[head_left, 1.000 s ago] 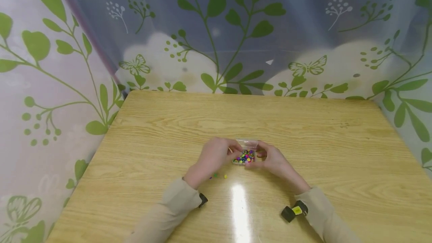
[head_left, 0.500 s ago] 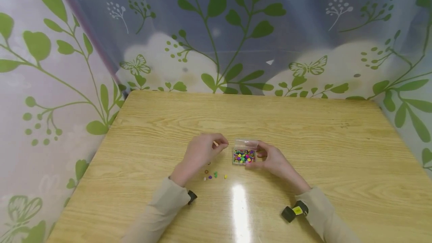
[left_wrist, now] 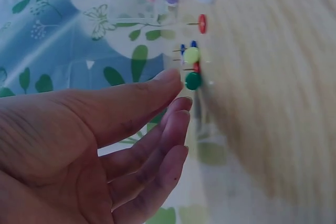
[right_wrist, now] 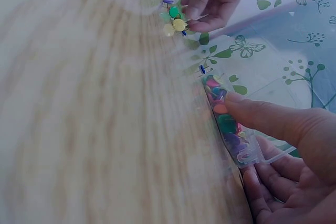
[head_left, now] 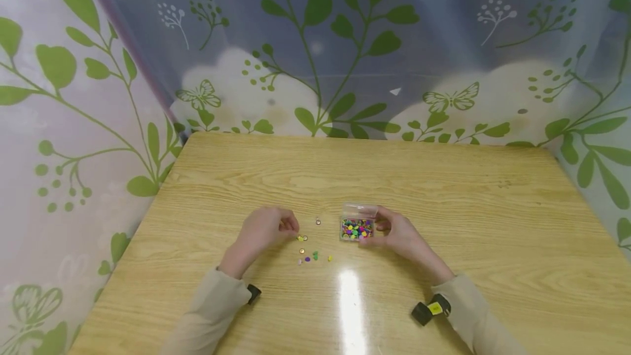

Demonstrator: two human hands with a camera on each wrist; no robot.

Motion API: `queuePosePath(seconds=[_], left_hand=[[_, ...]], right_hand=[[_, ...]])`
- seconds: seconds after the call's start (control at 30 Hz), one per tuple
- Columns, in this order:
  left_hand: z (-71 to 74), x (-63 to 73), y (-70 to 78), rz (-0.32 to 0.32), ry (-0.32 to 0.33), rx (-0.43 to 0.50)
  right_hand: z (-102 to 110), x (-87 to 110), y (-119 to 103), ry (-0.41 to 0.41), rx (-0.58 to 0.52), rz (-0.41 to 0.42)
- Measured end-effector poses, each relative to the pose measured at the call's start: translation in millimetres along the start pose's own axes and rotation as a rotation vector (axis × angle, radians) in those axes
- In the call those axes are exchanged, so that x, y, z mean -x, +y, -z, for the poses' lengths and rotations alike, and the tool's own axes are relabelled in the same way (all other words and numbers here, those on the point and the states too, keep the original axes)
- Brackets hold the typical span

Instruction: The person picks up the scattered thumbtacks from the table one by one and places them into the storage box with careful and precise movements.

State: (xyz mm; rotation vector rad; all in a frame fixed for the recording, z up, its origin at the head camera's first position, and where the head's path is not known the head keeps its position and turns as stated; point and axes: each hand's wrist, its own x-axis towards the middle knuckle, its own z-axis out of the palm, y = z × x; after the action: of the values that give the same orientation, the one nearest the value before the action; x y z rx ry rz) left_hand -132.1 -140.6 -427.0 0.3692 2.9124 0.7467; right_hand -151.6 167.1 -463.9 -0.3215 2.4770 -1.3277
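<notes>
Several colourful thumbtacks lie loose on the wooden table, among them a purple thumbtack (head_left: pixel 308 259) and a green thumbtack (left_wrist: pixel 192 81). My left hand (head_left: pixel 266 232) is just left of them, its fingertips close to a yellow thumbtack (head_left: pixel 300 238). In the left wrist view its thumb and fingers are slightly apart, with nothing seen between them. To the right, a small clear plastic box (head_left: pixel 360 211) stands with its lid up, full of thumbtacks. My right hand (head_left: pixel 401 236) holds that box by its right side, thumb at the front and fingers behind.
The wooden table (head_left: pixel 443 179) reaches back to a leaf-patterned curtain (head_left: pixel 276 70). Similar cloth hangs at the left and right sides. Black wrist cameras sit at both cuffs, the right camera (head_left: pixel 422 313) close above the table.
My left hand has moved from the box leftward to the loose thumbtacks, and its fingers have come apart. More loose thumbtacks are now visible. The right hand and box stay still.
</notes>
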Motion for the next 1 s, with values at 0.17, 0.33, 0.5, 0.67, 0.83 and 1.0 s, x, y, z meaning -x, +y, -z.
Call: queuePosePath(seconds=[0.17,0.33,0.5,0.67,0.83,1.0], left_hand=[[-4.5,1.6,-4.7,-0.004,-0.013,-0.022],[-3.1,1.5,-5.5,0.02,0.031,-0.018],[-0.5,-0.4,-1.3,0.026,0.071,-0.005],[-3.8,-5.5,6.7,-0.006,0.067,0.01],[-7.2,-10.5,20.4,-0.069,0.072,0.011],[-10.9,-14.9,37.2,-0.147,0.064,0.013]], right_hand=[[0,0.5,0,-0.006,-0.004,0.0],[0,0.6,-1,-0.007,-0.008,-0.003],[0,0.1,-1,0.0,0.001,-0.003],[0,0.1,0,0.002,0.0,0.011],[1,0.4,1,0.0,-0.012,0.019],[0,-0.1,0,0.002,-0.015,0.011]])
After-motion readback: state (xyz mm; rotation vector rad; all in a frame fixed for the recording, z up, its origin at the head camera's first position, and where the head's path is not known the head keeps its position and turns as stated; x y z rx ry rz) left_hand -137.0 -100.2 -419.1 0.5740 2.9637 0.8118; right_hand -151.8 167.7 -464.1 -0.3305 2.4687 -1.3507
